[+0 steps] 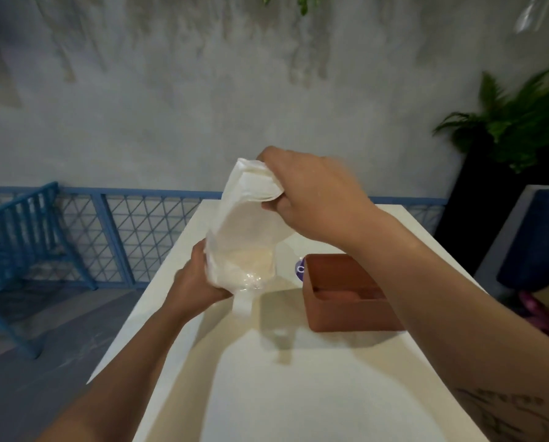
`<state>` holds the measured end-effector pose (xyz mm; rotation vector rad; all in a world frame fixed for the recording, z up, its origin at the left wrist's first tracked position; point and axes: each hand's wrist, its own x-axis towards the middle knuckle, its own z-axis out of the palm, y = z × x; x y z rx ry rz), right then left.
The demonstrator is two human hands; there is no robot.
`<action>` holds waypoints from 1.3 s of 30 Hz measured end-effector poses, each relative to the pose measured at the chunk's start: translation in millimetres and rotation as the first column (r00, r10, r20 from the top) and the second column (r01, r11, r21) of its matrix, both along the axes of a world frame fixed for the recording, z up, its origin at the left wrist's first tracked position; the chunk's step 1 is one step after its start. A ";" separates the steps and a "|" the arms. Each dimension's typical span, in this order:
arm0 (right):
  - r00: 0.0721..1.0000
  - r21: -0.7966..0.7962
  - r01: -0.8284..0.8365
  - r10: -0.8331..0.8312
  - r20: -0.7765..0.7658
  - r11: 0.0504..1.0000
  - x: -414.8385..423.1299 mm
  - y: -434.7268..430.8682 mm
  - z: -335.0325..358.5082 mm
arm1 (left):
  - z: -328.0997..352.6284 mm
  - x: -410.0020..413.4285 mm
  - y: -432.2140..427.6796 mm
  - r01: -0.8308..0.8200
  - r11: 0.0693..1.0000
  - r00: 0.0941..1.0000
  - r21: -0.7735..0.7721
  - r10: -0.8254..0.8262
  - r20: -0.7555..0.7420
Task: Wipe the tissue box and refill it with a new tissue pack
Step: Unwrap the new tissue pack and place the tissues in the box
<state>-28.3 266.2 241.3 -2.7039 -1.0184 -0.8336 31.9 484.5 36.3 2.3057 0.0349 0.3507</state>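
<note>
A white worktop [314, 393] runs away from the camera toward a grey concrete wall [203, 106] and a blue lattice railing [132, 231], its near end cut off by the bottom edge. On its right half sits the terracotta tissue box [346, 314], open-topped, its right end hidden behind the person's right forearm; little of its inside shows. Held in the air above the worktop, left of the box and clear of it, is the tissue pack [244, 237], a clear plastic wrapper with white tissues partly drawn out of its top. The right hand [314, 193] has its grip clenched on the bunched upper end of the tissues; its fingertips are out of sight beneath the paper. The left hand [196, 279] grasps the lower part of the wrapper from the left, its fingers hidden behind the plastic. A small round purple object [299, 268] peeks out at the box's far left corner, mostly covered and too blurred to identify. A potted fern [515, 129] stands at right, soft with motion blur.
</note>
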 end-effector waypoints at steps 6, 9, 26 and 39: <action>0.999 0.161 -0.036 0.041 -0.029 0.986 -15.6 -64.1 2.3 | 7.4 -26.1 -41.1 -0.227 0.961 0.974 0.157 0.226 0.027; 0.994 0.272 -0.045 0.069 -0.082 0.961 -21.4 -100.7 0.8 | 3.4 -30.7 -61.7 -0.328 0.907 0.945 0.266 0.310 0.109; 0.772 0.765 0.198 0.384 -0.507 0.613 -27.2 -250.5 -127.8 | -35.0 -85.1 -99.5 -0.437 0.781 0.852 0.447 0.518 -0.072; 0.474 0.849 0.349 0.708 -0.524 0.396 -38.3 -255.3 -211.9 | -20.9 -151.1 -231.0 0.054 0.728 0.987 -0.684 -0.141 -0.072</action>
